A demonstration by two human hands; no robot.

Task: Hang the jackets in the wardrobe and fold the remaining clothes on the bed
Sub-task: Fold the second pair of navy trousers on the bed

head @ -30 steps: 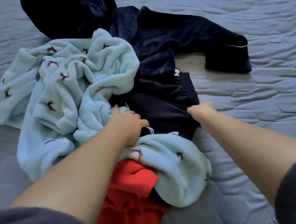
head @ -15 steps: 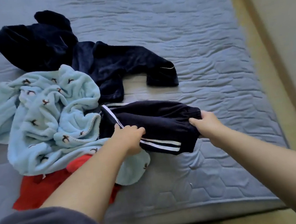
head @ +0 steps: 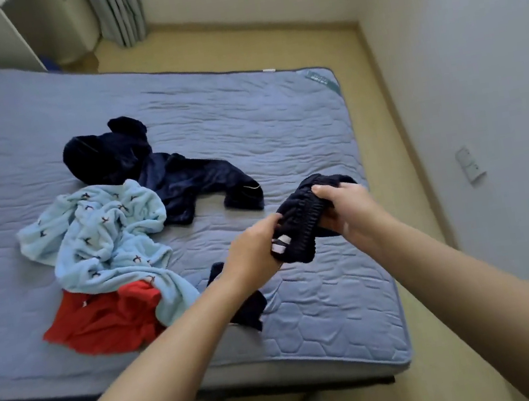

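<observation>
Though above bed (head: 278,121), trousers (head: 298,220) between both hands (head: 253,251) (head: 345,209).

No text, brand or number can be read. The teal label (head: 318,78) at the far right corner of the bed (head: 244,127) carries pale marks too blurred to make out; the white patch (head: 280,244) on the navy trousers (head: 296,216) shows no legible lettering.
</observation>
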